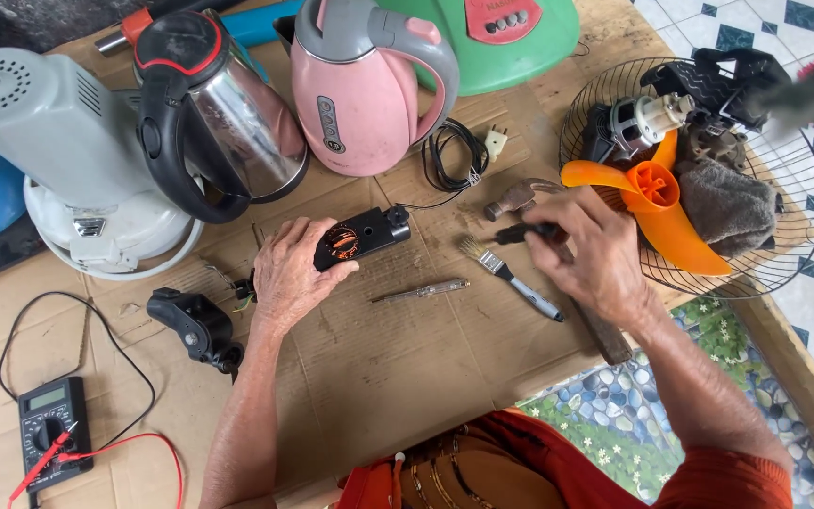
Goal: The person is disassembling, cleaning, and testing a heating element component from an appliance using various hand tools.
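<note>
1. Brown cardboard (379,377) covers the table, and both hands work near its middle, apart from each other.
2. The left hand (289,273) is closed around the near-left end of a small black motor unit (365,234) with copper windings showing; the unit's long axis runs from near-left to far-right, tilted slightly upward toward the pink kettle (360,90).
3. The right hand (591,254) is curled on a dark-handled tool (520,232) whose tip points left toward the motor unit; the tool lies just right of the unit, so the right hand is the one bringing it in. What kind of tool it is cannot be told.
4. Between the hands lie a small paintbrush (511,275) and a slim tester screwdriver (423,291), both untouched. A hammer (512,200) lies just beyond the right hand.
5. To the far left stand a steel kettle (228,113) and a grey appliance (58,132); a multimeter (49,429) sits near left; a fan grille with orange blade (652,193) lies far right.
</note>
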